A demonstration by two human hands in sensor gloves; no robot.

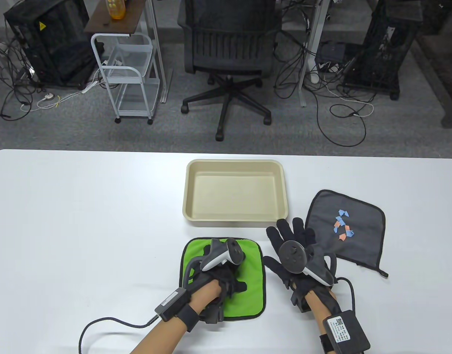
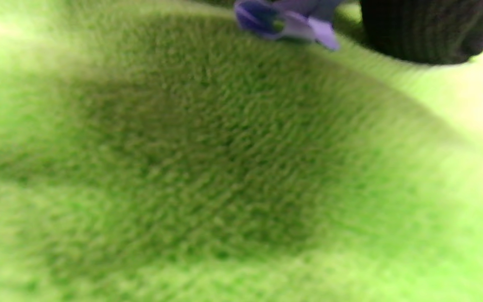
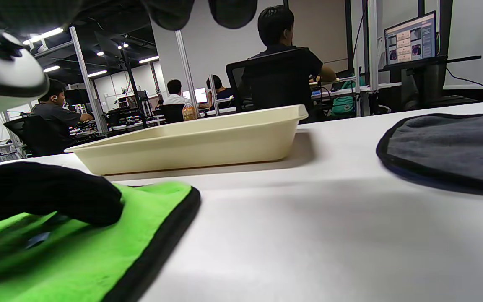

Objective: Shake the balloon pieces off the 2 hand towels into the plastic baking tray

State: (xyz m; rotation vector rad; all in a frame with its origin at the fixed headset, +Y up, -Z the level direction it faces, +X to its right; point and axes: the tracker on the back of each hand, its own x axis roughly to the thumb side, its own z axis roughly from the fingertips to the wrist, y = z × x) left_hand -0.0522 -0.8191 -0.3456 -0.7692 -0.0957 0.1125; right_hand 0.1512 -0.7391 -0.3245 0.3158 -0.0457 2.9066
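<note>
A: Fingers (image 1: 231, 282) of the left hand (image 1: 218, 280) look curled down on the green towel (image 1: 253, 291); whether they grip it I cannot tell. The right hand (image 1: 299, 254) lies spread and flat on the bench (image 1: 82, 221), between both towels, holding nothing.

B: And the baking tray (image 1: 235, 217)?

A: Just beyond, empty. Balloon pieces (image 1: 342, 225) sit on the grey towel (image 1: 358, 243), at right.

B: Left wrist view?

A: Blurred green pile, one purple piece (image 2: 285, 25) beside a fingertip (image 2: 426, 29), probably gathering cloth.

B: Right wrist view?

A: The tray's wall (image 3: 191, 147) stands far of the green edge.
</note>
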